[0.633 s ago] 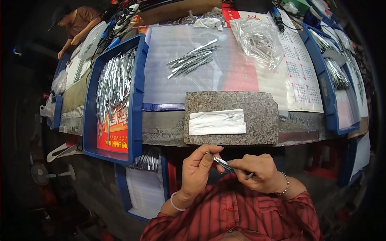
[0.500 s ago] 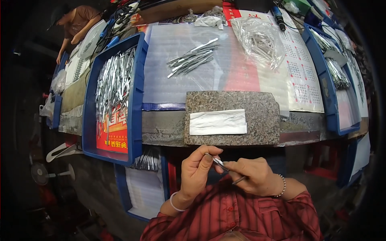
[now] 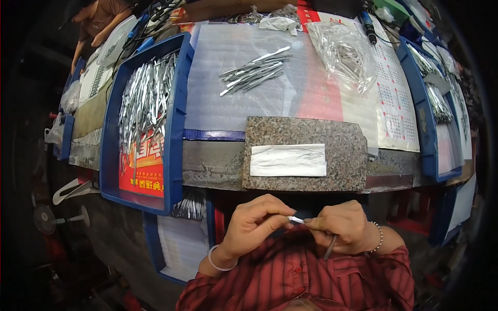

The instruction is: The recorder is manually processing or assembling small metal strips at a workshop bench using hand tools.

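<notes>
I see my left hand (image 3: pixel 254 224) and my right hand (image 3: pixel 340 224) drawn close together just above my red striped shirt (image 3: pixel 311 274), below the front edge of the workbench. Between them sits a thin silvery metal strip (image 3: pixel 296 220): the left thumb and fingers pinch narrowly on its bright end, and the right hand is curled tight around the other end, with a darker length of the same piece poking out beneath that fist. A pale bangle circles the left wrist and a beaded bracelet the right. Directly ahead on the bench edge lies a speckled grey granite slab (image 3: pixel 306 132) with a white rectangular sheet (image 3: pixel 288 160) resting flat on it. Beyond it, a clear plastic sheet covers the bench, and a loose bundle of silvery metal strips (image 3: pixel 255 71) lies on that sheet, well apart from my hands. To the left, a long blue plastic tray (image 3: pixel 176 119) holds a heap of similar strips over a red printed card. To the right, a crumpled clear plastic bag (image 3: pixel 345 52) of strips lies on a printed calendar sheet, and another blue tray (image 3: pixel 423 129) runs along the bench's right side. Another person (image 3: pixel 98 15) bends over the far left corner, and the surroundings beyond the bench are dark.
</notes>
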A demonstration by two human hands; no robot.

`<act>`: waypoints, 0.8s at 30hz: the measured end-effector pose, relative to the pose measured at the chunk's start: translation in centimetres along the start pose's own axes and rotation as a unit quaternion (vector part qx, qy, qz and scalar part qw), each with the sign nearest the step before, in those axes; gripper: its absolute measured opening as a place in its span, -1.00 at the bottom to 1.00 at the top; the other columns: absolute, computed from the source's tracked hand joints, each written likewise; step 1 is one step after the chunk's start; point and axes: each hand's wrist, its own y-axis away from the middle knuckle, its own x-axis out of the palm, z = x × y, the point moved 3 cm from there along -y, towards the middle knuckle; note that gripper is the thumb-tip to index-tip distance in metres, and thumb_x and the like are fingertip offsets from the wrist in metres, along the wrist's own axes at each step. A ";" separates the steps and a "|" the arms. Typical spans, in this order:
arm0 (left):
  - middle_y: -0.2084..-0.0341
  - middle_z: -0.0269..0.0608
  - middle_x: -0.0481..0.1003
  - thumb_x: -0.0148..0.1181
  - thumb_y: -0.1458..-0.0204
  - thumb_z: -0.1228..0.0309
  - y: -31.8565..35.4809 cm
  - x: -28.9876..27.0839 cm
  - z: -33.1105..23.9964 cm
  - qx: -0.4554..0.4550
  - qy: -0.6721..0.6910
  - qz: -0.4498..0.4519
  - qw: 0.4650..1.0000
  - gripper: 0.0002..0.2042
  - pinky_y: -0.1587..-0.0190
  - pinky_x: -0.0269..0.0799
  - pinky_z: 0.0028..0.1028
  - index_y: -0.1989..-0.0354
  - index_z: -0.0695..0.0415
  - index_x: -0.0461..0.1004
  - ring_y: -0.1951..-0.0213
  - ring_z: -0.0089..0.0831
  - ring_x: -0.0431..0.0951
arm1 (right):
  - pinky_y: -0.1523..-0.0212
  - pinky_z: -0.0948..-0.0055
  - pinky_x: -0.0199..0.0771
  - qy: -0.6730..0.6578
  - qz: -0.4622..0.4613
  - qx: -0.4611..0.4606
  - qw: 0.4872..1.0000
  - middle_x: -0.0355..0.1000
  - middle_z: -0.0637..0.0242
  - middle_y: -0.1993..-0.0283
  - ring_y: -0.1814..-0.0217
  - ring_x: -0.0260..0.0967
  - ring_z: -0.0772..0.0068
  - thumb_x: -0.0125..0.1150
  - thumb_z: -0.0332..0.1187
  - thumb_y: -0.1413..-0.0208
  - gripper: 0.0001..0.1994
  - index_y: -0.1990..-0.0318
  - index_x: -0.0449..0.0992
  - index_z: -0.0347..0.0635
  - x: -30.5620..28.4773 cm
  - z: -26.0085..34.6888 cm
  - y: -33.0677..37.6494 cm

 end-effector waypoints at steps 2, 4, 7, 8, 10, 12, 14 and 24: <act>0.39 -0.13 0.55 0.28 0.00 0.65 -0.6 0.0 -1.3 0.121 -0.254 0.041 0.959 -0.90 0.30 0.48 -0.51 0.30 0.32 0.57 0.36 -0.40 0.59 | 0.69 0.41 0.30 0.037 0.010 -0.013 0.999 0.32 0.33 0.59 0.66 0.34 0.35 0.35 -0.52 0.13 -0.78 0.26 0.54 -0.25 -0.3 0.2 -0.5; 0.45 -0.15 0.56 0.35 0.12 0.67 -1.0 -0.2 -1.6 0.129 -0.269 0.017 0.954 -0.85 0.32 0.46 -0.49 0.34 0.27 0.58 0.39 -0.37 0.57 | 0.67 0.41 0.32 0.056 0.005 -0.011 0.998 0.33 0.33 0.57 0.65 0.37 0.35 0.34 -0.51 0.12 -0.80 0.28 0.53 -0.25 -0.9 0.4 -1.4; 0.47 -0.15 0.56 0.35 0.15 0.67 -2.3 -1.1 -2.6 0.241 -0.358 -0.042 0.901 -0.83 0.32 0.43 -0.43 0.35 0.22 0.57 0.36 -0.28 0.57 | 0.61 0.41 0.40 0.136 -0.066 -0.008 0.988 0.42 0.29 0.51 0.59 0.42 0.30 0.28 -0.42 -0.03 -0.88 0.30 0.52 -0.25 -2.8 0.3 -2.1; 0.46 -0.16 0.56 0.34 0.15 0.66 -2.9 -1.5 -2.8 0.263 -0.397 -0.058 0.878 -0.83 0.29 0.40 -0.40 0.35 0.21 0.57 0.36 -0.26 0.57 | 0.58 0.40 0.41 0.157 -0.106 -0.001 0.982 0.44 0.28 0.49 0.58 0.43 0.29 0.25 -0.36 -0.11 -0.86 0.29 0.53 -0.25 -3.6 0.1 -2.0; 0.43 -0.21 0.55 0.34 0.16 0.63 -4.0 -2.4 -1.9 0.292 -0.460 -0.089 0.834 -0.81 0.14 0.29 -0.33 0.33 0.16 0.54 0.28 -0.21 0.56 | 0.49 0.36 0.43 0.040 -0.172 0.061 0.982 0.51 0.15 0.35 0.49 0.45 0.27 -0.05 -0.08 -0.32 -0.60 0.25 0.52 -0.27 -4.3 0.5 -2.0; 0.41 -0.23 0.53 0.34 0.15 0.60 -4.5 -2.9 -1.1 0.289 -0.499 -0.087 0.812 -0.81 0.10 0.25 -0.31 0.32 0.14 0.54 0.23 -0.20 0.55 | 0.36 0.41 0.48 0.106 -0.132 0.027 0.985 0.53 0.04 0.20 0.43 0.46 0.25 -0.26 0.03 -0.37 -0.45 0.18 0.52 -0.31 -5.1 -0.4 -2.7; 0.39 -0.30 0.48 0.32 0.09 0.52 -4.8 -3.1 0.0 0.289 -0.532 -0.073 0.793 -0.81 0.01 0.14 -0.24 0.27 0.09 0.52 0.11 -0.24 0.50 | 0.31 0.44 0.50 0.172 -0.066 0.051 0.981 0.55 0.06 0.16 0.40 0.48 0.19 -0.24 0.02 -0.37 -0.45 0.17 0.52 -0.34 -5.1 -0.8 -3.6; 0.38 -0.24 0.45 0.37 0.17 0.55 -5.0 -3.3 -0.2 0.280 -0.529 -0.057 0.799 -0.77 0.06 0.19 -0.25 0.29 0.11 0.53 0.15 -0.23 0.51 | 0.57 0.32 0.39 0.104 -0.034 0.067 0.992 0.41 0.19 0.48 0.55 0.44 0.16 0.21 -0.28 -0.19 -0.82 0.25 0.49 -0.21 -1.9 -3.5 -5.8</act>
